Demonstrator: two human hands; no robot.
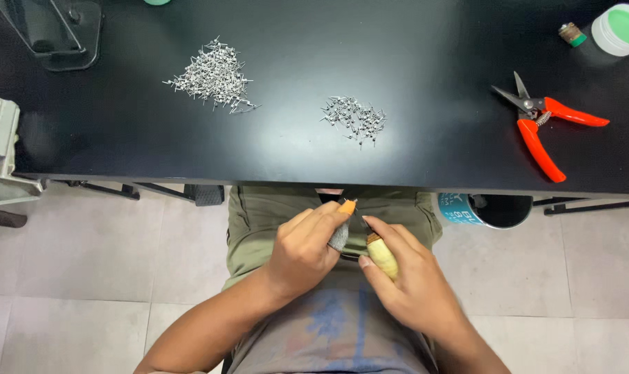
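— Two hands low over the lap, below the desk's near edge. My left hand (302,251) has its fingers closed around a small tool: grey body, orange tip (347,206) poking out toward the desk. Right hand (412,280) is pinched shut on a yellowish handle (383,258) with a dark thin end, thumb under, forefinger laid along the top.

— Are the two pieces touching?

— They meet between the hands; I can't tell whether they're joined or just pressed together. Held close to the body, likely for steadiness.

— And on the desk?

— Toward the near edge at centre, a small heap of metal pins (354,117). Farther back and left, a larger heap of pins (214,76). The two sit well apart, which reads like sorted from unsorted, though that's my guess.

— Cutters?

— Red-handled snips (541,125) near the right edge, jaws open, out of the way. Back right corner: a white tub with green lid (620,28), a small cap-like item (572,34) beside it. Below the desk's near edge, right side, a blue can (484,209).
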